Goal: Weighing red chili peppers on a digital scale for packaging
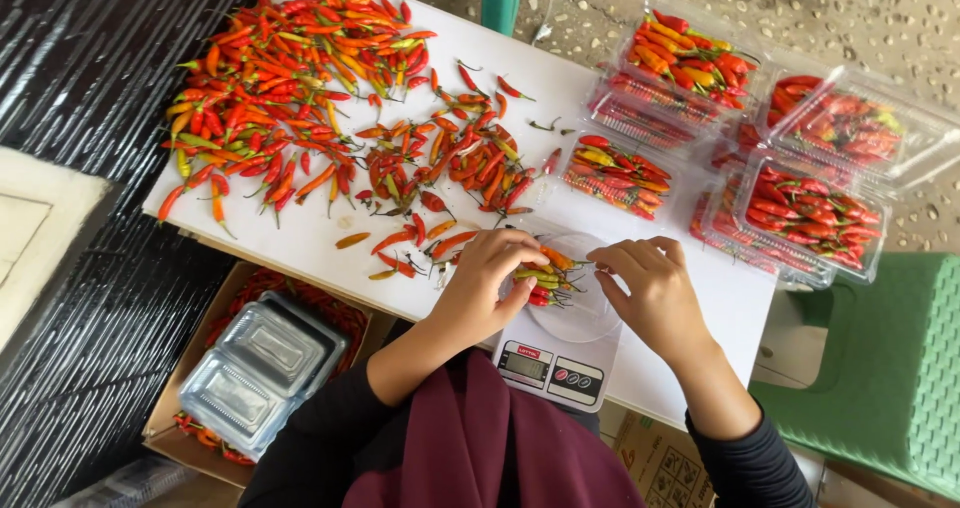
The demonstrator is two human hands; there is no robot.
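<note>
A small bunch of chillies (545, 278) is being held over the clear tray (590, 318) on the white scale (550, 368), at the near edge of the white surface (600, 218). The bunch is being grasped by the fingers of the left hand (490, 288), curled round its left end; its long axis is running roughly left to right, stems toward the right. The right hand (655, 293) is being kept just beside it, fingers pinched at a stem, though whether anything is being gripped cannot be told.

A large heap of loose chillies (300, 98) is being spread over the far left of the surface, with strays lying near the left hand. Filled clear boxes (800, 158) are being stacked at the right, beside a green stool (880, 368). Empty clear boxes (260, 368) are being kept in a carton (165, 423) below the surface. Part of the scale is being hidden by a maroon headscarf (480, 448).
</note>
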